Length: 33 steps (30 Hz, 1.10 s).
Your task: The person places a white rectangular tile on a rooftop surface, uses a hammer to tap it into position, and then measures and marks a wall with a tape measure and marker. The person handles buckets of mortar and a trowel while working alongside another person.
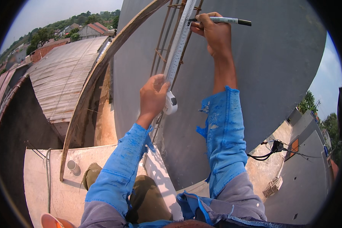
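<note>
A white tape measure hangs below my left hand, whose fingers pinch its extended blade. The blade runs up along a rusty rebar column set against a grey wall. My right hand grips a white marker pen with a black end, held nearly level. The pen's tip is at the edge of the blade, near the top of the view; whether it touches the blade or the rebar I cannot tell.
A long wooden plank curves past on the left. Below it, a pale ledge carries a short white pipe and a grey hose. Black cables hang at right. Corrugated roofs lie lower at left.
</note>
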Available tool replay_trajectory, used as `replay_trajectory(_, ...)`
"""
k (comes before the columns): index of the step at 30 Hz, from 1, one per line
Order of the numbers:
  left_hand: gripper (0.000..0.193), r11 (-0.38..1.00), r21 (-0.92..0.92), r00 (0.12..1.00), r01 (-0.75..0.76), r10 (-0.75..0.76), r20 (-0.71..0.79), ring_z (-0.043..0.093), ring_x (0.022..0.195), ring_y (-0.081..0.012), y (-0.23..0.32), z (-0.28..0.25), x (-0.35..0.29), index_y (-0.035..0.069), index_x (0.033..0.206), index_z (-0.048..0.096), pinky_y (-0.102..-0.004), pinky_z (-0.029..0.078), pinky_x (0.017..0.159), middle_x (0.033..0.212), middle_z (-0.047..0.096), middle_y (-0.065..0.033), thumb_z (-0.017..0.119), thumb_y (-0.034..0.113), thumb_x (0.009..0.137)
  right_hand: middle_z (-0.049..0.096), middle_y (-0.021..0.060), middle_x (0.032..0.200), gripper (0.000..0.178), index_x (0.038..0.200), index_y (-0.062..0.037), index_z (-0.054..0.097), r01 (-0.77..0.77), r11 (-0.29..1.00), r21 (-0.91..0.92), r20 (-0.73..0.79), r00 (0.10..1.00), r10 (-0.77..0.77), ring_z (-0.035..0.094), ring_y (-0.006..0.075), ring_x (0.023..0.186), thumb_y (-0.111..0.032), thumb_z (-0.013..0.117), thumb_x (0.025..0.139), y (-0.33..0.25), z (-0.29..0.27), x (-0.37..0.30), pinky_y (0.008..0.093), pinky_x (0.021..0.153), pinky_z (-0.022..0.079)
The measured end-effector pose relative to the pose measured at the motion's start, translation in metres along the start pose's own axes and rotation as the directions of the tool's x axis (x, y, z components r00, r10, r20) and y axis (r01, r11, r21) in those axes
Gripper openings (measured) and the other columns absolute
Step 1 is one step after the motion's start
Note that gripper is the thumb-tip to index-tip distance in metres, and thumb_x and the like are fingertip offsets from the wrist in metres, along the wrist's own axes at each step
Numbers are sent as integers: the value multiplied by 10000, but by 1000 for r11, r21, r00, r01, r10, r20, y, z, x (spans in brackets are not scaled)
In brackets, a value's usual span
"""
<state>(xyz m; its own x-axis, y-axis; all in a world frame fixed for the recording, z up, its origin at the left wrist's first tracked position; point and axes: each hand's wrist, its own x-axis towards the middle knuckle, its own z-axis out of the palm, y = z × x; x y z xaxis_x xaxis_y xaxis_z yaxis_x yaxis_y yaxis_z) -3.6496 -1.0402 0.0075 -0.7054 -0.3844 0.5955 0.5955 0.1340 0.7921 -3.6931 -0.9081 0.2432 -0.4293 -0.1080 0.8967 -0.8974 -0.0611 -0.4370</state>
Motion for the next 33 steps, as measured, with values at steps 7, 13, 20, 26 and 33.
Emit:
replay_trajectory(7,311,998,-39,998,43,-42,40,763,914,-154,1,0,0,-26,1267,688,-310,621,778,1111,783,-130,761,84,985,744,187,877,136,945,46,681,55,995,-82,45,998,-51,797,239,807,-77,741,947,5,-2,1,324,714,694)
replay_trajectory(13,318,999,9,999,32,-32,42,762,914,-155,3,-2,1,-26,1273,686,-310,621,773,1118,783,-130,763,84,984,736,170,866,138,903,17,657,86,991,-107,0,996,-86,791,222,789,-82,737,956,10,0,0,321,685,692)
replay_trajectory(20,334,1000,-2,999,17,-17,27,756,914,-153,-2,-1,2,-25,1285,684,-305,620,772,1125,780,-130,769,84,981,737,161,868,109,917,5,663,55,997,-59,-17,998,-56,790,220,806,-77,723,956,3,7,-6,320,687,691)
replay_trajectory(26,314,998,-25,998,57,-56,37,789,1008,-264,1,-3,-1,16,1246,718,-376,615,891,1139,797,-163,752,167,973,743,163,881,109,946,9,671,-10,991,-137,8,1000,11,790,219,832,-88,713,968,-6,5,-5,315,686,681)
replay_trajectory(33,306,999,34,999,-33,32,32,752,915,-148,-9,2,2,-34,1261,692,-302,619,775,1104,784,-125,758,67,980,758,166,950,220,1138,34,693,-178,983,-49,-132,976,170,785,240,892,-128,724,992,0,-7,-26,342,735,674)
